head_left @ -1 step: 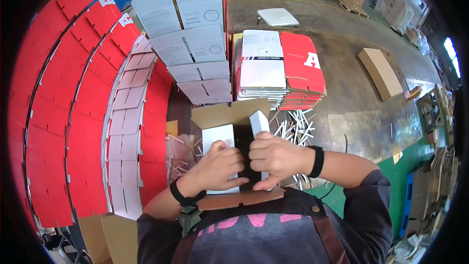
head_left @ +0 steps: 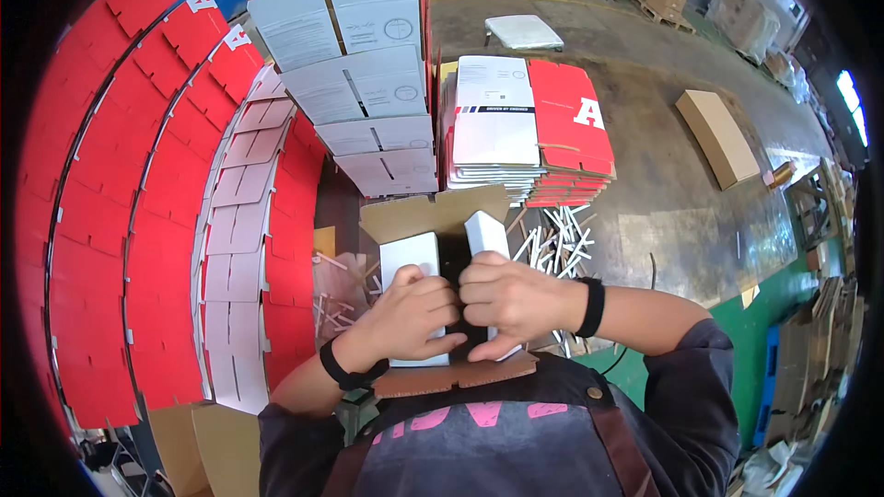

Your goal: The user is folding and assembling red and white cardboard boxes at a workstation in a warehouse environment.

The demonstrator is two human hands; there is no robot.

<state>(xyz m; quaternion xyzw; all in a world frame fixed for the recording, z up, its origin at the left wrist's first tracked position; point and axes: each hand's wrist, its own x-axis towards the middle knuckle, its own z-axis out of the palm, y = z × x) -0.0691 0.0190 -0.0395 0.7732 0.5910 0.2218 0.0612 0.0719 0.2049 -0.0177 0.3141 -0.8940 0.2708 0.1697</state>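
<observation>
From afar, I judge the white panels [head_left: 410, 252] beneath my left hand [head_left: 412, 313] and right hand [head_left: 509, 302], both gripping them, light yet stiff, best held along their edges.

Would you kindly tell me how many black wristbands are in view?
2: a black wristband at the wrist of the left hand, another at that of the right hand.

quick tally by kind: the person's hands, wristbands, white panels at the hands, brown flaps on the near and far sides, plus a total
left hand and right hand: 2
black wristbands: 2
white panels: 2
brown flaps: 2
total: 8
</observation>
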